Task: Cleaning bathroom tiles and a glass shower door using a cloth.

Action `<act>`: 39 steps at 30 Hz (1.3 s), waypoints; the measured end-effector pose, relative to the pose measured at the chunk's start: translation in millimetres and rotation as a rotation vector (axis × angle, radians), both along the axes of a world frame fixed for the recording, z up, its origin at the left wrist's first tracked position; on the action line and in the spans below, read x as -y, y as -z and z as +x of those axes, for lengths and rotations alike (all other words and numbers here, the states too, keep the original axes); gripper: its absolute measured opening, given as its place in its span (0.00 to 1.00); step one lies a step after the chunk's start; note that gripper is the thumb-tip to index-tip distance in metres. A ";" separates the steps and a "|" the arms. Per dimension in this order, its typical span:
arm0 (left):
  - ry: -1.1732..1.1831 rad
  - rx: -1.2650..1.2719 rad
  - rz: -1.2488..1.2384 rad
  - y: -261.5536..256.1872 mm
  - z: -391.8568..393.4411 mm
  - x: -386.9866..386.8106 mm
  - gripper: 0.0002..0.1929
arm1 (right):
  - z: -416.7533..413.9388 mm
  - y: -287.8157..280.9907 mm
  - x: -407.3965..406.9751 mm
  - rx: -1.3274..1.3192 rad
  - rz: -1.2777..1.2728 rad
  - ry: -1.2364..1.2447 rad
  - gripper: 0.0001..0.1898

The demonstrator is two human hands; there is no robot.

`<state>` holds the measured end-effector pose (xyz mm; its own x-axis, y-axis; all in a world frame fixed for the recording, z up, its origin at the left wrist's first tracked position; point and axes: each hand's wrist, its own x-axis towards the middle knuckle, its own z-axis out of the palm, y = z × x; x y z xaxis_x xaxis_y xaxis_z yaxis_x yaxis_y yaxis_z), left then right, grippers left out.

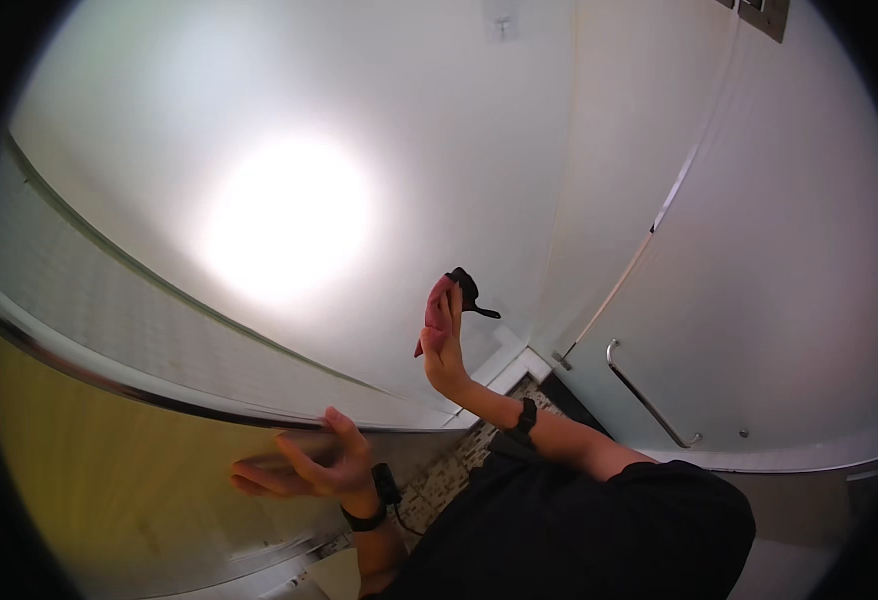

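My right hand (444,341) is raised in front of the frosted panel (424,172), its fingers bent around a reddish-pink cloth (437,304). Just beyond the fingertips is a black object (467,289) with a short handle-like end; its kind and whether the hand holds it cannot be told. My left hand (319,465) is lower left, fingers apart and holding nothing, beside the metal-edged rail (183,409). Some of its fingers overlap the yellowish surface below the rail. Both wrists wear black bands.
At right stands a frosted glass door (769,262) with a curved metal handle (649,394) and a small round knob (743,433). A metal hinge (765,16) is at the top. Mosaic tile floor (439,480) shows between my arms. A bright light glares on the panel.
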<state>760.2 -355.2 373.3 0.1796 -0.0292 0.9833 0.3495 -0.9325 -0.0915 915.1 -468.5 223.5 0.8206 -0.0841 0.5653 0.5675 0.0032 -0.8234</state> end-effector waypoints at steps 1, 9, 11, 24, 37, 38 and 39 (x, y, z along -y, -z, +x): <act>-0.010 0.008 -0.007 -0.2 -0.5 -0.2 0.32 | -5.6 -4.7 11.5 -0.016 0.045 -0.073 0.32; 1.306 -0.497 -1.153 10.4 9.6 129.8 0.33 | -48.2 -50.9 130.1 -0.625 0.420 -0.612 0.28; 1.499 -0.580 -1.694 50.4 42.2 156.8 0.35 | -65.8 -70.3 157.3 -0.327 0.287 -0.752 0.36; 1.771 -0.231 -2.477 118.9 188.7 290.6 0.25 | -100.3 -153.2 464.4 -0.213 -0.540 -0.277 0.24; 1.387 -0.008 -0.472 -7.6 323.0 425.7 0.37 | -230.8 -185.9 596.6 0.362 -0.809 1.558 0.23; 1.387 -0.001 -0.419 -25.9 329.1 420.0 0.38 | -225.3 -192.2 596.6 0.306 -0.938 1.773 0.23; 1.380 -0.026 -0.361 -51.6 335.6 412.2 0.38 | -220.0 -197.5 597.0 0.240 -1.066 1.992 0.24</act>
